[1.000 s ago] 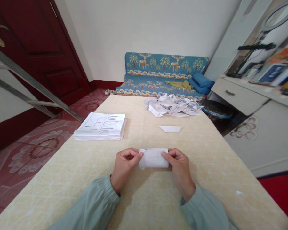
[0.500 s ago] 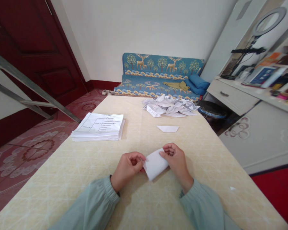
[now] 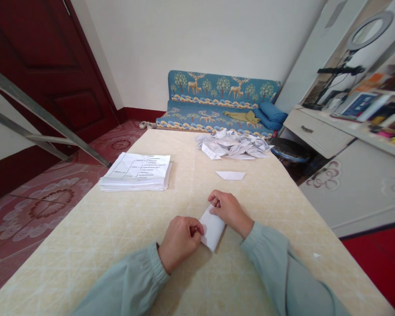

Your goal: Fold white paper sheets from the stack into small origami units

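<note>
A small folded sheet of white paper [image 3: 213,230] lies at a slant between my hands, just above or on the tabletop. My left hand [image 3: 181,240] pinches its lower left edge between thumb and fingers. At its upper end my right hand [image 3: 229,211] grips the paper, fingers curled. Beyond them a single folded paper piece [image 3: 231,175], shaped like a flat trapezoid, rests on the table. Farther back is a heap of similar folded paper pieces [image 3: 233,145]. To the left sits a stack of printed sheets [image 3: 136,172].
A patterned cloth covers the table [image 3: 85,245]. One tiny paper scrap [image 3: 316,255] lies at the right. Past the far edge stands a blue sofa [image 3: 197,112]; a metal ladder [image 3: 49,114] leans at the left, and a white cabinet [image 3: 355,184] stands at the right.
The paper has turned to a steeper slant. My right hand has shifted left and away from me; my left hand has come slightly nearer and to the right. Both keep hold.
</note>
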### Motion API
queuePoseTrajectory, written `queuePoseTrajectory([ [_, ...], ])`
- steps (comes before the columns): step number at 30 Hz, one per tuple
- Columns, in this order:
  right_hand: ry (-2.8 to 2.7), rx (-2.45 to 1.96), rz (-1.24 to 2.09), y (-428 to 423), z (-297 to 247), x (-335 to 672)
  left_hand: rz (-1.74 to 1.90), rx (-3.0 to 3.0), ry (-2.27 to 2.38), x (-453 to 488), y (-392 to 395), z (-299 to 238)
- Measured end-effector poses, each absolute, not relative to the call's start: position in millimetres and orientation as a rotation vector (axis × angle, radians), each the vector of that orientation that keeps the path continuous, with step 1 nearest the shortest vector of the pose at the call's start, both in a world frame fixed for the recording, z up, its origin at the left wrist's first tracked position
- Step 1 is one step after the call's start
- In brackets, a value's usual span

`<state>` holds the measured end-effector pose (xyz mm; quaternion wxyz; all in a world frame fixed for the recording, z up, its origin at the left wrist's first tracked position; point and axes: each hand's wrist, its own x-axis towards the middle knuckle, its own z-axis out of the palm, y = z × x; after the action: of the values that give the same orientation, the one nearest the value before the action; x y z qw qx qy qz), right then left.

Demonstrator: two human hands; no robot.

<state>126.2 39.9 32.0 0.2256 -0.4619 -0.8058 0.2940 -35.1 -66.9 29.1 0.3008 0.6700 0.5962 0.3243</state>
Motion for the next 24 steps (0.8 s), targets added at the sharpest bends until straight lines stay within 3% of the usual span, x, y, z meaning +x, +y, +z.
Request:
queuePoseTrajectory([
  [11,-2.303,-1.474,0.773,46.6,36.5,122.7,0.526,2.030,1.780,-32.0,-70.3,40.6],
  [16,-2.344,-1.472,0.793,54.3,34.3,122.9,0.644,2.238,1.510,-42.7,-61.6,40.5],
  [24,-2.097,-1.556,0.754,43.7,24.1,123.8,0.423,2.340,1.266,-62.7,-40.5,36.0],
])
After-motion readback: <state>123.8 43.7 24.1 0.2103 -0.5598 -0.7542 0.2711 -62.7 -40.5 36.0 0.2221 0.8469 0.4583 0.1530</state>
